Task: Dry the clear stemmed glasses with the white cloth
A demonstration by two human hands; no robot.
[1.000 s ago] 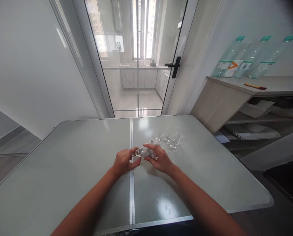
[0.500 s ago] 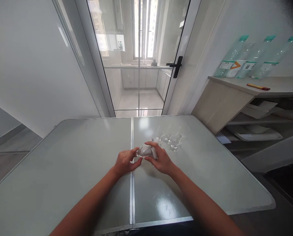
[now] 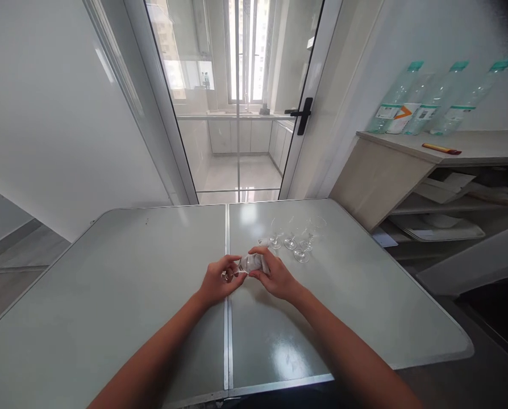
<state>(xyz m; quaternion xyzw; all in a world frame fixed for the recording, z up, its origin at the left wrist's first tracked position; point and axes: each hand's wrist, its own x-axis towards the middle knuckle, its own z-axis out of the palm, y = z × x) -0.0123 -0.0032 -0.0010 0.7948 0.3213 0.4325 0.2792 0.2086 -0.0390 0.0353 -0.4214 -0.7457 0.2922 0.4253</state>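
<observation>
Above the middle of the table, a small stemmed glass (image 3: 250, 263) lies sideways between my two hands. Closed around its stem and foot is my left hand (image 3: 217, 279), on the left. My right hand (image 3: 278, 276) grips the bowl end from the right, thumb below and fingers on top. Something white and crumpled, like a cloth or tissue, shows at the bowl; whether it is inside or around the glass I cannot tell. Beyond my right hand stand several clear stemmed glasses (image 3: 302, 255) in a group.
The pale table (image 3: 130, 272) has a metal seam down its middle. Behind it is a glass door (image 3: 220, 130) with a black handle (image 3: 305, 116). At the right, a wooden shelf unit (image 3: 356, 176) carries several plastic bottles (image 3: 427, 112) and a thin red-yellow packet (image 3: 441, 149).
My left fingers have shifted around the stem and foot, which now show between them. The glass has turned slightly and my right hand covers more of the bowl. The view has moved slightly.
</observation>
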